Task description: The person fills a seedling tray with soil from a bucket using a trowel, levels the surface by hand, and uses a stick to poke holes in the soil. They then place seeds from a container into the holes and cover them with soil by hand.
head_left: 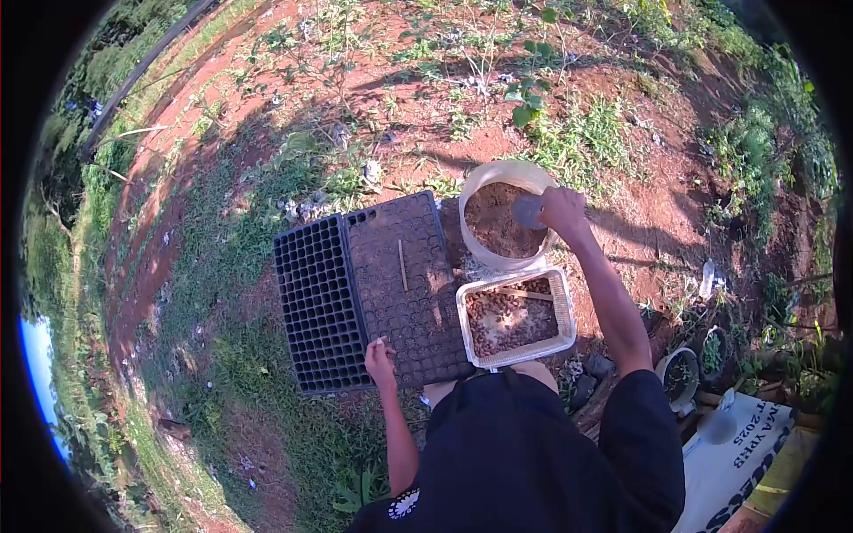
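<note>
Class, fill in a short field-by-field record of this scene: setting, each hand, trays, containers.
Setting: outdoors, reddish ground with grass
Right hand: holds a cup over the soil in a round tub
Left hand: at the near left part of the soil-filled tray; grip unclear
Other tray: dark, unfilled cells, left of the filled one
Stick: lying on the filled tray
Basket: pale, nearer than the tub, holding small brown pieces

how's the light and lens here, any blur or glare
Head view: strong fisheye, black surround, stretched edges; harsh sun on the red ground, sky very bright at far left; soil tray mostly shaded with sunlit patches; cup by the right hand looks hazy, can't tell if that's blur; left hand too small for finger detail
</note>
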`<state>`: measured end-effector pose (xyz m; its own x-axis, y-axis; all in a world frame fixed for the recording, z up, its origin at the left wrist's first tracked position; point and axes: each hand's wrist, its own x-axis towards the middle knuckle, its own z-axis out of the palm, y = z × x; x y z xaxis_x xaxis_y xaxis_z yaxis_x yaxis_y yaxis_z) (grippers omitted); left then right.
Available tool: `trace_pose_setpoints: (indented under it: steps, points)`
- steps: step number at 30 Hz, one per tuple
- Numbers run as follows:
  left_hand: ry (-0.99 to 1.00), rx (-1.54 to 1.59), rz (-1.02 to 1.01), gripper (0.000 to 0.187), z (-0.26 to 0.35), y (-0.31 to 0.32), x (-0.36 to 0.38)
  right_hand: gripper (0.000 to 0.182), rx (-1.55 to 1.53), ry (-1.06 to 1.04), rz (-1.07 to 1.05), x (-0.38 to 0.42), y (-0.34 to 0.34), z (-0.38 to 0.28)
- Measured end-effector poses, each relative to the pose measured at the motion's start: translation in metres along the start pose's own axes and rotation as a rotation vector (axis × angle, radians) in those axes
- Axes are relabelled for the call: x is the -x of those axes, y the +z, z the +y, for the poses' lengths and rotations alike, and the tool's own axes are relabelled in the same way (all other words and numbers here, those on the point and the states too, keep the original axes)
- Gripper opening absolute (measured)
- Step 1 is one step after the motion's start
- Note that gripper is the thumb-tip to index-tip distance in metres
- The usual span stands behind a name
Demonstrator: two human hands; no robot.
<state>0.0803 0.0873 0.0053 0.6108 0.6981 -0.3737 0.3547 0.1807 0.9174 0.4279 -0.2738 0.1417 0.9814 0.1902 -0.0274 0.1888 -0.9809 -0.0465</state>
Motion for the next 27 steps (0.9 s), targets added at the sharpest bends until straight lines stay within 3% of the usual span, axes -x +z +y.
trace_pose_setpoints:
  steps: [3,10,13,19,25,27]
  points:
    - [-0.011,-0.004,0.022,0.026,-0.002,0.001,0.013,0.038,-0.012,0.068,-0.177,-0.009,0.009,-0.002]
    - [0.012,-0.017,0.089,0.029,-0.016,-0.002,0.037,0.040,-0.102,0.029,-0.116,-0.012,0.032,-0.003]
    - [-0.014,-0.025,0.116,0.031,-0.021,-0.004,0.043,0.040,-0.141,0.026,-0.227,-0.016,0.044,-0.002]
    - [-0.025,-0.007,0.130,0.036,-0.017,-0.007,0.051,0.039,-0.163,-0.023,-0.061,-0.009,0.068,-0.004]
    - [-0.032,-0.010,0.132,0.036,-0.013,-0.005,0.056,0.042,-0.297,-0.002,-0.087,-0.012,0.073,-0.002]
    - [-0.038,-0.021,0.127,0.037,-0.011,-0.004,0.058,0.042,-0.347,0.019,-0.220,-0.011,0.064,-0.002]
